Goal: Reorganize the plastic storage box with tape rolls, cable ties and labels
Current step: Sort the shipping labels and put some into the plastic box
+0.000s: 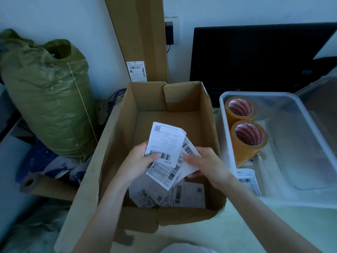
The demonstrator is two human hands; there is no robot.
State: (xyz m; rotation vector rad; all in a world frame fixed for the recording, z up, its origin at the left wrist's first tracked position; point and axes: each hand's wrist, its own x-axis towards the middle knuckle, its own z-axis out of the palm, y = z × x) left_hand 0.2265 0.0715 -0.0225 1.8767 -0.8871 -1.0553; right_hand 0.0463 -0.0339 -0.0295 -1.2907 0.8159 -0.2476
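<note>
Over an open cardboard box (206, 114) I hold a small stack of white shipping labels (165, 143) with barcodes. My left hand (140, 161) grips the stack from the left, thumb across the top label. My right hand (206, 164) pinches the labels' right edge. More labels (184, 195) lie loose on the box floor beneath. To the right stands the clear plastic storage box (319, 199). Inside it, two brown tape rolls (249, 137) with red-and-white cores sit along its left wall, and one label (249, 180) lies at its front left.
A green woven sack (47, 99) stands at the left on the floor. A tall cardboard piece (140, 37) leans on the wall behind the box. A dark monitor (259, 55) fills the back right. A cardboard tube (36, 183) lies at lower left.
</note>
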